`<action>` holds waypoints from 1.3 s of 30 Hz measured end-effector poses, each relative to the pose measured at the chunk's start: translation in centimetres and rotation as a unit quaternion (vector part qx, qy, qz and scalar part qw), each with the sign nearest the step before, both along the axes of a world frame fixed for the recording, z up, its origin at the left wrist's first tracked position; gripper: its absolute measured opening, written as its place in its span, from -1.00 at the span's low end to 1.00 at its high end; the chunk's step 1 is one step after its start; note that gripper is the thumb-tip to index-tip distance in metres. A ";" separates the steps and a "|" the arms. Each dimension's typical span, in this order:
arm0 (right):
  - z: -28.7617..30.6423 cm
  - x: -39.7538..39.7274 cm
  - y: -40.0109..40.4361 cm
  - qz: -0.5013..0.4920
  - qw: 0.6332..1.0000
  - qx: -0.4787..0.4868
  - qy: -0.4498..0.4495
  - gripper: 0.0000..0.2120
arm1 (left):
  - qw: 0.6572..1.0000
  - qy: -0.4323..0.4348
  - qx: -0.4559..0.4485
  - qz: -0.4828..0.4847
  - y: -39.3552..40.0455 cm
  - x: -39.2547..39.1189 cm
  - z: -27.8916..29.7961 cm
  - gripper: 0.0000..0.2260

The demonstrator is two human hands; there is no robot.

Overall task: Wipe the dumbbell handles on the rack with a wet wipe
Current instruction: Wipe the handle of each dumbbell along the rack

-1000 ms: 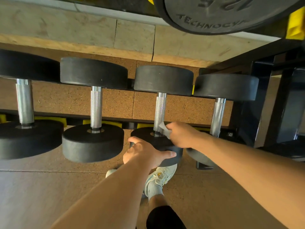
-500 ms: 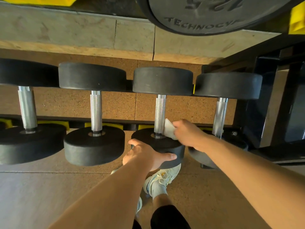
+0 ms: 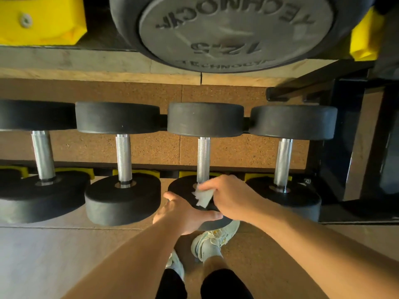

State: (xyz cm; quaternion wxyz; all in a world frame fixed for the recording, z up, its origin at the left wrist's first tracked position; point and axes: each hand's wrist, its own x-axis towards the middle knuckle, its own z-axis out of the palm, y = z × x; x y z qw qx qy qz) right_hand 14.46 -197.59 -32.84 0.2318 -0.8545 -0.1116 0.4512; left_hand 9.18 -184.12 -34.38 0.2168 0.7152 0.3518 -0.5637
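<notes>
1. Right hand pinches the wet wipe between thumb and fingers. The wipe sits at the bottom of the third handle, on the near head of that dumbbell, just at the collar.
2. Left hand is curled over the near rim of the same head, fingers wrapped on the edge, thumb across the front. Reads as bracing the dumbbell, not wiping.
3. Change: half a second ago the wipe was held against the side of the shaft base; now it has dropped to the head face and hangs crumpled below the fingers. The handle above the right hand is fully bare. The left hand has not shifted.
4. Meaning: the stroke on this handle looks finished or between passes. I can't tell from the frame whether the far end of the shaft got covered.
5. Other handles: two to the left of the left hand, one just right of the right hand. All are untouched by either hand now. Whether they are clean or not can't be judged.
6. Likely next: either another pass up this shaft or a move to the right-side handle. The rack upright is close on that side, so clearance is tight.
</notes>
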 end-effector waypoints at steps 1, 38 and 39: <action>0.7 0.1 -0.1 -0.001 0.998 0.036 -0.056 -0.53 | 1.000 -0.002 -0.002 -0.006 0.0 0.1 0.0 0.58; 3.5 -7.3 25.4 -0.571 0.760 0.247 0.190 -0.64 | 0.886 -0.284 -0.144 0.336 26.3 -5.6 4.2 -0.80; 3.4 -7.3 25.2 -0.548 0.786 0.246 0.147 -0.64 | 0.882 -0.263 -0.151 0.362 26.3 -5.3 4.0 -0.79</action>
